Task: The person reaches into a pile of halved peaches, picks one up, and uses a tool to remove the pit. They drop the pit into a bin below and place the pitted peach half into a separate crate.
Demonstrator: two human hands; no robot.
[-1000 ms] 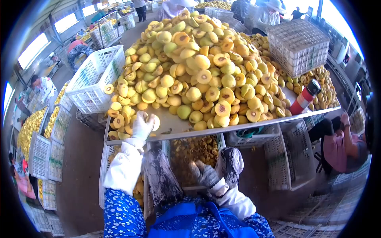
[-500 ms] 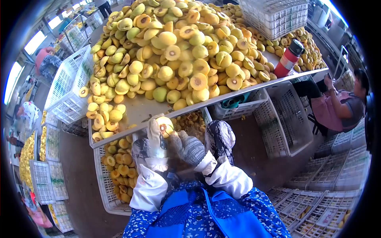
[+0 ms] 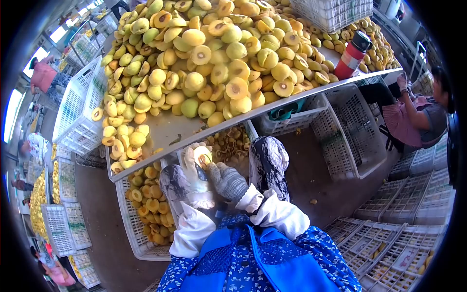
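Note:
My left hand (image 3: 190,168), in a pale glove, is closed round a halved yellow peach (image 3: 202,155) with its cut face up. My right hand (image 3: 228,182), in a grey knit glove, has its fingers curled in against the lower edge of that peach half. Whatever those fingers grip is too small and hidden to name. A dark, narrow shape shows just below the fruit, between the hands. Both hands are over my lap, in front of the metal table edge (image 3: 253,115). A big heap of peach halves (image 3: 194,58) covers much of the table.
Below the table, a crate (image 3: 127,228) of peach halves stands left of my legs, and a bin of scraps (image 3: 228,146) lies ahead. A red bottle (image 3: 349,61) and a white crate (image 3: 335,14) are on the table. A person (image 3: 413,114) sits at the right.
The view has shifted slightly, so the table and heap sit a little higher and further left. My left hand still holds the peach half, and my right fingers stay at its edge.

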